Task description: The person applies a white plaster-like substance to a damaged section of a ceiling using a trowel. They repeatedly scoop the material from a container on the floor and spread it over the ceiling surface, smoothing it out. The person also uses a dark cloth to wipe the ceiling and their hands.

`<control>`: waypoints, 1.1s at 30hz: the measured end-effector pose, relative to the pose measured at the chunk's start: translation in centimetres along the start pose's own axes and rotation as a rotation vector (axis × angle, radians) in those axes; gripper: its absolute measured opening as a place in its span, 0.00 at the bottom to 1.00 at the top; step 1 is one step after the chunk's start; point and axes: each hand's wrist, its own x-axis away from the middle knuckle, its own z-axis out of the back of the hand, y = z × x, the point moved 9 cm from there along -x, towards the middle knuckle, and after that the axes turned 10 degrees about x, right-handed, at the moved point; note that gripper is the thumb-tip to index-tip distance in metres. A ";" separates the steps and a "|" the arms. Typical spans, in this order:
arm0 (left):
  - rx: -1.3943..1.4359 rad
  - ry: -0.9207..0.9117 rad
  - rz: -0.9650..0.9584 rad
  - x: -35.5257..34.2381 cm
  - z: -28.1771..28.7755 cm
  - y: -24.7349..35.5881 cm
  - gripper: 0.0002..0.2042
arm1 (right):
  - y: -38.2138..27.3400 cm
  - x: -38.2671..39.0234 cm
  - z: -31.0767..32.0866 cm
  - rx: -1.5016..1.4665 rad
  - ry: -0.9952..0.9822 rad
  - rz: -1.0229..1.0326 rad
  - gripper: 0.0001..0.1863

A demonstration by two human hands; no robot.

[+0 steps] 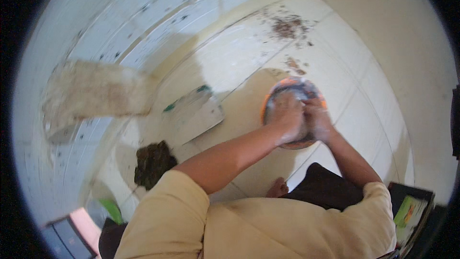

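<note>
An orange-rimmed bucket (268, 103) of dark, whitish-streaked contents stands on the tiled floor, and both hands are inside it. My left hand (285, 115) is closed and pressed against my right hand (316, 117), whose fingers are also curled in; both look wet and whitish. What they grip is hidden between them and blurred. A pale flat board with green marks (191, 115) lies left of the bucket, and a dark crumpled lump, perhaps cloth (155, 163), lies nearer me on the left.
A stained pale slab (96, 88) is by the dotted tiled wall at left. Dirt crumbs (287, 28) lie toward the far corner. A plain wall (402, 33) bounds the right. My bare foot (278, 189) is below the bucket, and a dark box (412, 192) sits at lower right.
</note>
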 end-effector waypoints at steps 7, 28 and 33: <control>-0.189 -0.579 -0.224 7.5 5.1 5.8 0.17 | -5.7 2.3 -2.2 0.924 0.158 0.317 0.18; 0.035 0.225 0.662 46.4 38.9 -13.0 0.16 | -6.6 11.8 -60.5 1.129 -0.868 1.197 0.29; 0.113 0.105 0.638 44.6 38.1 -15.4 0.15 | -2.1 12.5 -52.6 1.196 -0.727 0.958 0.30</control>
